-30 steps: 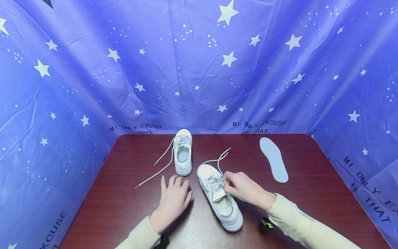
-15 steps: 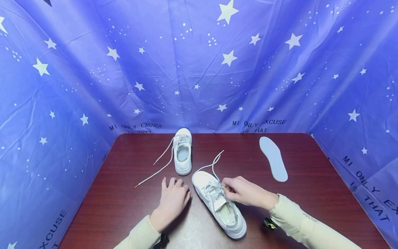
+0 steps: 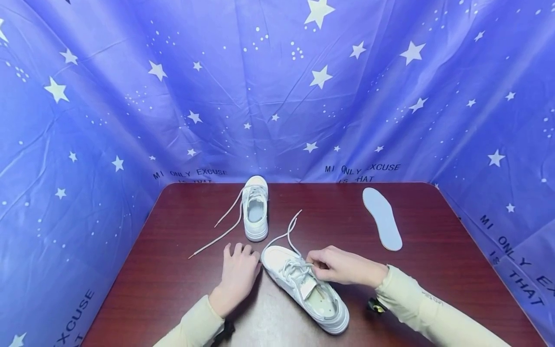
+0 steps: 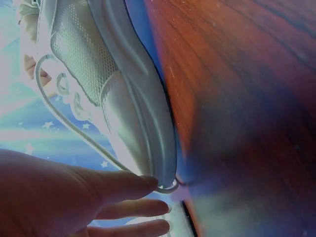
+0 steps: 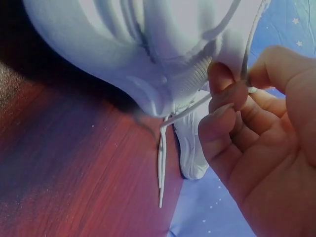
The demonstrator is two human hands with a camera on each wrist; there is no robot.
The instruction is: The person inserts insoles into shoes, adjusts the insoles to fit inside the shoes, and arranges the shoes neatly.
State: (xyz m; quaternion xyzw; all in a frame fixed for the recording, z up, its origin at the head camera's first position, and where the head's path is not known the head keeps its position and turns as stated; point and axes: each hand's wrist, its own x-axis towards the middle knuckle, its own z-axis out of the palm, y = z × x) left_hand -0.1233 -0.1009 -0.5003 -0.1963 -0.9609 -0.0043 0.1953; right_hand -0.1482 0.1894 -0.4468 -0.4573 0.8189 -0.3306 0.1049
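Note:
A white sneaker (image 3: 282,262) with an open throat sits at the front middle of the table, toe pointing back and left. My right hand (image 3: 340,265) pinches its upper edge beside the lacing, thumb against curled fingers in the right wrist view. The loose shoelace (image 3: 289,231) runs past the toe toward the back. My left hand (image 3: 238,272) lies left of the toe, palm down. In the left wrist view its thumb (image 4: 133,185) is right at the toe and lace, and its fingers are extended, holding nothing.
A second white sneaker (image 3: 256,231) stands farther back, its laces (image 3: 217,236) spread to the left. At the back right lies a pale insole (image 3: 383,219). The dark red table (image 3: 173,289) is backed by a blue star-printed curtain (image 3: 243,96).
The near sneaker has swung its toe left and toward me, its heel moving slightly right, with the right hand holding on. Its lace ends have shifted left. The left hand has barely moved.

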